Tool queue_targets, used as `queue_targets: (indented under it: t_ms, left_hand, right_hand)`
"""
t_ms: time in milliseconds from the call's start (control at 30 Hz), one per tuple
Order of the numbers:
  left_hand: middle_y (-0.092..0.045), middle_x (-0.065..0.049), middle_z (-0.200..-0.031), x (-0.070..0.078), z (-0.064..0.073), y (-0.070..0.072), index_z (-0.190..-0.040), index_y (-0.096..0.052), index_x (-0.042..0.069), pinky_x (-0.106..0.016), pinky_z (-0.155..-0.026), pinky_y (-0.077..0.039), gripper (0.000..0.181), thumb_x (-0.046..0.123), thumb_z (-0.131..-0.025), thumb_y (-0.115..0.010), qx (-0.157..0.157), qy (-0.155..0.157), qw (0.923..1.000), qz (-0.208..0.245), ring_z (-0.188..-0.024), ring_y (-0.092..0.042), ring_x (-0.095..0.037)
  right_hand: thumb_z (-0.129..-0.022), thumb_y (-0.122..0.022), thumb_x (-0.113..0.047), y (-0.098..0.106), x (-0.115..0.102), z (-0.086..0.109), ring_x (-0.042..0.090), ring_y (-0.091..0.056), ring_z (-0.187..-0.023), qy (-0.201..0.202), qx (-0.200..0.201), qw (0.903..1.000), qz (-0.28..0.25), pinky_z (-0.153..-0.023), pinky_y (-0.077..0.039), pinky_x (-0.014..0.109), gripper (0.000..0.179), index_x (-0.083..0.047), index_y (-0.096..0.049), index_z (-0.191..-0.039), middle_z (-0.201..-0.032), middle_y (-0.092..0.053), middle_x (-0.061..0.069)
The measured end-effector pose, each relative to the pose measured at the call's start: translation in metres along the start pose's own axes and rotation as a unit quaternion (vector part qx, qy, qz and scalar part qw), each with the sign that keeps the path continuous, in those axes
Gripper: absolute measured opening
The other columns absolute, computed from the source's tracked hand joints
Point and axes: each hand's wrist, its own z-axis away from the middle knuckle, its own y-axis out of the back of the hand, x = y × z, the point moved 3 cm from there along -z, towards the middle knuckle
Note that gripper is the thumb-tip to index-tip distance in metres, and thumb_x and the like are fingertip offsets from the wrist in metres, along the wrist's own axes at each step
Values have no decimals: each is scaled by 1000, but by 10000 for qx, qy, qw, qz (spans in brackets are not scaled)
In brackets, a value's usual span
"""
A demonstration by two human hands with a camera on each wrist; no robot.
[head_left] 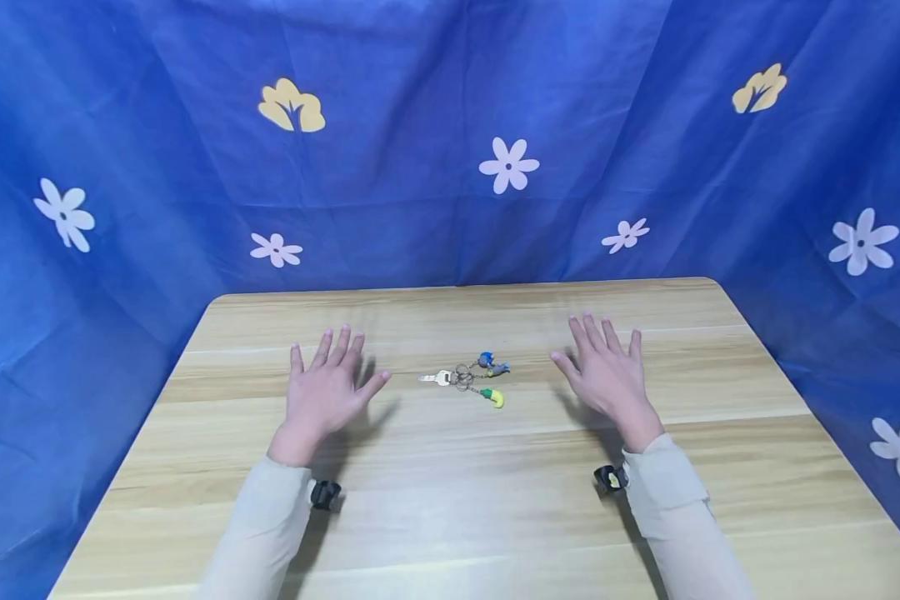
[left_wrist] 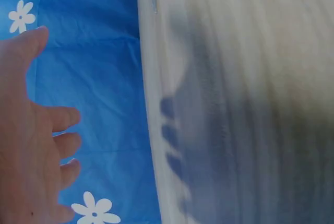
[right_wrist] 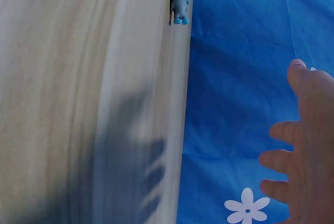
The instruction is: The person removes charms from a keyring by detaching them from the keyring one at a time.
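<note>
1. Spanning the near part of the wooden table (head_left: 457,517), two pale sleeves (head_left: 258,525) are ending close to black wrist devices (head_left: 326,495).
2. Left hand (head_left: 324,398) is hovering over the wood, back upward, fingers spreading; grip released, grasping nothing. Its thumb is pointing towards the key.
3. Right hand (head_left: 611,379) is mirroring this on the other side, digits splaying, likewise holding nothing.
4. Key bunch: lying flat between the hands, nearer the left thumb, touching neither. The key (head_left: 441,377) is pointing left; metal rings (head_left: 462,377) are joining it to a yellow-green curved charm (head_left: 497,398), a grey-blue figure (head_left: 498,369) and a blue-topped charm (head_left: 485,360).
5. Handling note (judgement): thin key is probably offering little purchase on flat wood; pinching at the rings should serve better, letting charms trail freely. Chains may be snagging if dragged, so lifting straight up seems wiser.
6. Beyond the table's far edge, a blue curtain (head_left: 412,208) is hanging, bearing white flowers.
</note>
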Motion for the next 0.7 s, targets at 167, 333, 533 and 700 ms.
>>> queue_targets:
  t_ms: [167,333,533,700]
  left_hand:
    - [-15,-13,-161,2,-3,4,-154,-22,14,-67,-114,3,83,70,-93,-31,-135,-89,9994,295,-148,-13,-38]
    - [-22,-14,-159,8,-9,5,-153,-26,15,-65,-115,-9,81,68,-92,-36,-133,-219,9976,648,-145,-24,-39]
    - [-42,-14,-150,15,-20,3,-148,-38,16,-58,-105,-38,71,61,-94,-44,-217,-463,9898,1327,-132,-46,-41]
    - [-47,-16,-146,23,-32,-9,-148,-38,17,-59,-104,-38,70,59,-93,-48,-676,-460,9710,2249,-132,-46,-42]
  right_hand:
    - [-97,-30,-62,4,-8,-3,39,-15,-148,53,-34,9999,-138,-115,2,66,74,-18,-17,-155,-161,-18,12]
    - [-96,-22,-66,4,-14,-7,37,-19,-147,215,-105,9992,-308,-116,-5,64,76,-19,-18,-155,-161,-19,11]
    - [-97,-16,-65,-2,-19,-16,35,-28,-144,449,-227,9963,-700,-114,-16,62,74,-19,-20,-155,-160,-25,8]
    - [-98,-21,-63,-11,-25,-25,35,-27,-145,661,-488,9903,-1124,-113,-20,62,72,-19,-21,-154,-160,-23,7]
